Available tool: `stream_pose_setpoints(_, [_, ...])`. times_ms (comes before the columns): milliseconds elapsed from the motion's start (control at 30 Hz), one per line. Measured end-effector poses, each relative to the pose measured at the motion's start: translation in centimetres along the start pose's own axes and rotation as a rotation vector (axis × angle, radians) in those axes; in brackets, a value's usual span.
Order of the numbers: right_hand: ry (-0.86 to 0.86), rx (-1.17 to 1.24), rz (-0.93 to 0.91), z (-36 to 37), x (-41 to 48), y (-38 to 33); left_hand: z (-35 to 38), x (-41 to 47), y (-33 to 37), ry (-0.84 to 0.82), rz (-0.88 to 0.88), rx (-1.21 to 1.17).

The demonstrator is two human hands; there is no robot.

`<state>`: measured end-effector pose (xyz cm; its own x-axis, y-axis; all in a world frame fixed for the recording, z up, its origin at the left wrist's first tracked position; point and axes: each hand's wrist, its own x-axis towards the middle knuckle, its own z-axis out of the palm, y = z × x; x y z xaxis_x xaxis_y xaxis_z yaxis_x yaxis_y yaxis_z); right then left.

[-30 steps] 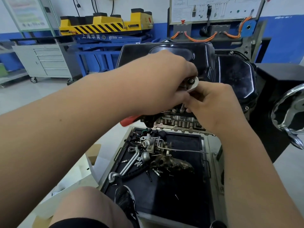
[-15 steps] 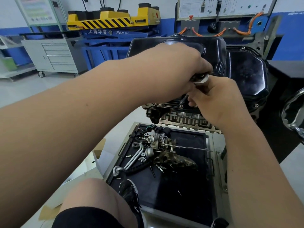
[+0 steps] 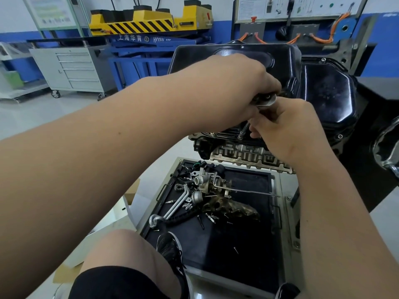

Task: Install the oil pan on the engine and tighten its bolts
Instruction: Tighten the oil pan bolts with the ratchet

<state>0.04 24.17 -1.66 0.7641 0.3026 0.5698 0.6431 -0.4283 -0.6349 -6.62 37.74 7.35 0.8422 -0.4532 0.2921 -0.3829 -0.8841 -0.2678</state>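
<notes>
The glossy black oil pan [image 3: 328, 91] sits on the upturned engine [image 3: 244, 157]. My left hand [image 3: 235, 83] grips the chrome ratchet head [image 3: 264, 99] from above, over the pan's near edge. Just below it, my right hand [image 3: 287, 128] pinches the extension shaft [image 3: 243, 130], whose socket stands on a bolt at the pan's near flange. The ratchet's handle is hidden under my left hand. Other flange bolts [image 3: 340, 136] show along the pan's right rim.
Below the engine lies a black drip tray [image 3: 244, 244] holding a turbocharger [image 3: 205, 184], pipes and loose bolts. My knee [image 3: 121, 255] and shoe are at its left edge. A chrome stand wheel [image 3: 386, 152] is at the right. A grey tool cabinet [image 3: 73, 67] and a yellow-blue lift [image 3: 151, 26] stand behind.
The view has shifted slightly, so the engine sits a little higher and more to the right. Both hands stay on the ratchet and extension; the red handle seen earlier is now hidden.
</notes>
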Motion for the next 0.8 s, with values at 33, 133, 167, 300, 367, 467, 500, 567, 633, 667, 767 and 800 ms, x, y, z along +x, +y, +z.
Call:
stream_pose_setpoints(33, [-0.002,0.005,0.003,0.0,0.0,0.0,0.0,-0.1,-0.1,-0.004,0.005,-0.003])
stream_pose_setpoints(133, [-0.017,-0.006,-0.010,0.2,-0.1,-0.2,-0.2,-0.6,-0.5,-0.009,0.038,-0.014])
stream_pose_setpoints(167, [-0.027,-0.033,-0.018,0.4,-0.1,-0.3,-0.2,-0.8,-0.6,-0.011,0.051,0.013])
stream_pose_setpoints(300, [-0.046,-0.149,-0.039,1.0,-0.2,-0.4,0.0,-1.3,-1.1,-0.026,0.098,0.174])
stream_pose_setpoints(367, [-0.057,-0.169,-0.046,1.0,-0.2,-0.5,0.1,-1.5,-1.3,-0.008,0.112,0.200])
stream_pose_setpoints(467, [-0.053,-0.236,-0.065,0.9,-0.2,-0.7,0.3,-1.8,-1.4,0.002,0.055,0.204])
stream_pose_setpoints(500, [-0.030,-0.253,-0.065,1.0,-0.2,-0.8,0.5,-1.8,-1.3,0.013,0.025,0.206])
stream_pose_setpoints(567, [0.018,-0.251,-0.059,1.3,-0.3,-0.8,1.1,-1.9,-0.9,0.061,-0.037,0.190])
stream_pose_setpoints(633, [0.053,-0.273,-0.051,1.7,-0.4,-0.9,1.7,-2.1,-0.4,0.109,-0.104,0.157])
stream_pose_setpoints(667, [0.068,-0.285,-0.046,1.8,-0.5,-0.9,2.0,-2.1,-0.3,0.125,-0.137,0.143])
stream_pose_setpoints(767, [0.126,-0.281,-0.028,1.9,-0.6,-0.8,2.1,-2.1,-0.2,0.129,-0.216,0.128])
stream_pose_setpoints(800, [0.142,-0.276,-0.032,2.0,-0.6,-0.7,2.0,-2.0,-0.2,0.117,-0.224,0.129])
